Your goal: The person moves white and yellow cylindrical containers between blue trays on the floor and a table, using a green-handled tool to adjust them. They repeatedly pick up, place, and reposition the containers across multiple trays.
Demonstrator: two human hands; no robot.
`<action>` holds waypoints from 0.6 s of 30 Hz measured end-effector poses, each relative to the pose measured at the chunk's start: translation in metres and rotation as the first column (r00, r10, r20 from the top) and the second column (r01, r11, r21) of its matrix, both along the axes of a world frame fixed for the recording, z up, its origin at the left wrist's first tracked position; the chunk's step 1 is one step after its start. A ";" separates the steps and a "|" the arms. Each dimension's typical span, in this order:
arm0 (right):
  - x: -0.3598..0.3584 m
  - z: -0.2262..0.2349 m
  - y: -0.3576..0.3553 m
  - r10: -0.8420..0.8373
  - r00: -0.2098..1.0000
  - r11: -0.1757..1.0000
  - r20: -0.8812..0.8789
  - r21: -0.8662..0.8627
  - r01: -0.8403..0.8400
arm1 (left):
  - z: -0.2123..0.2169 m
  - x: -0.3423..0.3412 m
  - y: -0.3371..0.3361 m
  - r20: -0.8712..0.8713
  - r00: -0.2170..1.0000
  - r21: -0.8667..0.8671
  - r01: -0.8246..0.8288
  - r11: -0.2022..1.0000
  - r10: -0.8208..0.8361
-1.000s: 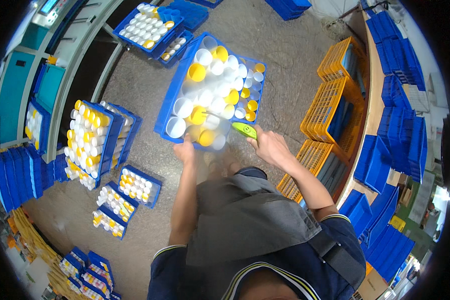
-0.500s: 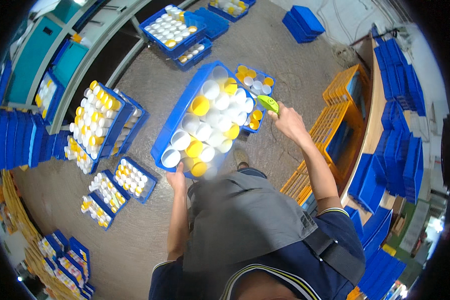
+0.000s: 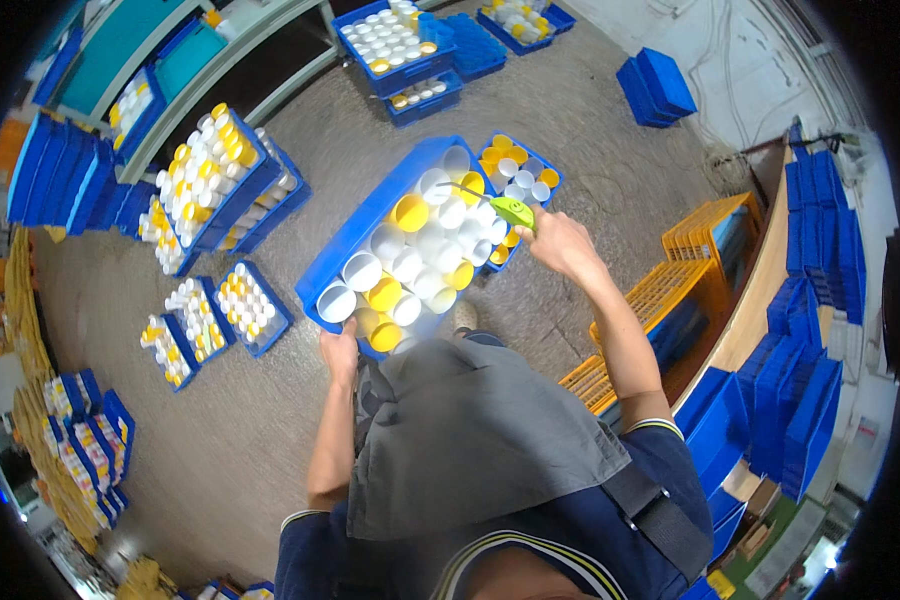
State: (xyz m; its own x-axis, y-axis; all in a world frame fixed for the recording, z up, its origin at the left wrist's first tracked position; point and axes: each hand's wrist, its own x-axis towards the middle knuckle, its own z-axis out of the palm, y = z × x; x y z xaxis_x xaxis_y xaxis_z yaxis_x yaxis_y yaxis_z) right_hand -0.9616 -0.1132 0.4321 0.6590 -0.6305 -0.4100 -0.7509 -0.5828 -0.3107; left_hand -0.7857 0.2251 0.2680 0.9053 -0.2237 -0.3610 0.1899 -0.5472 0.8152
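Observation:
A blue crate [image 3: 322, 270] full of open white and yellow cups [image 3: 410, 212] is in front of my body, tilted across the view. My left hand [image 3: 339, 350] grips its near left corner, with the fingers partly hidden beneath the rim. My right hand [image 3: 560, 243] is closed round the bright green handle of a tool [image 3: 513, 212]. The tool's thin metal shaft points left over the cups at the crate's right side. Whether its tip touches a cup I cannot tell. What bears the crate's weight is hidden.
Beyond the crate sits a smaller blue crate [image 3: 555, 190] of cups. Filled crates [image 3: 268, 190] are stacked at the left, with more [image 3: 275, 335] on the floor. Orange plastic crates [image 3: 660, 300] stand at the right, beside a shelf of blue bins [image 3: 810, 390].
My right hand has moved left and slightly down, bringing the green-handled tool over the cups. My left hand still holds the crate's corner. The whole view has turned somewhat.

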 end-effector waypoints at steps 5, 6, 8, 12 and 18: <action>-0.008 -0.004 0.014 0.116 0.993 0.992 0.021 0.037 -0.117 | 0.008 -0.023 -0.005 -0.060 0.996 0.259 -0.049 0.965 0.067; -0.008 -0.005 0.017 0.130 0.991 0.990 0.031 0.045 -0.132 | 0.010 -0.027 -0.006 -0.071 0.995 0.348 -0.034 0.937 0.063; -0.009 -0.004 0.025 0.169 0.985 0.984 0.041 0.046 -0.170 | 0.012 -0.035 -0.009 0.011 0.997 0.349 -0.070 0.935 0.071; -0.007 -0.002 0.040 0.268 0.961 0.961 0.069 0.058 -0.272 | 0.014 -0.050 -0.012 0.112 0.988 0.328 -0.135 0.935 0.103; -0.006 0.006 0.060 0.432 0.891 0.897 0.136 0.032 -0.440 | 0.015 -0.053 -0.019 0.201 0.974 0.415 -0.181 0.892 0.104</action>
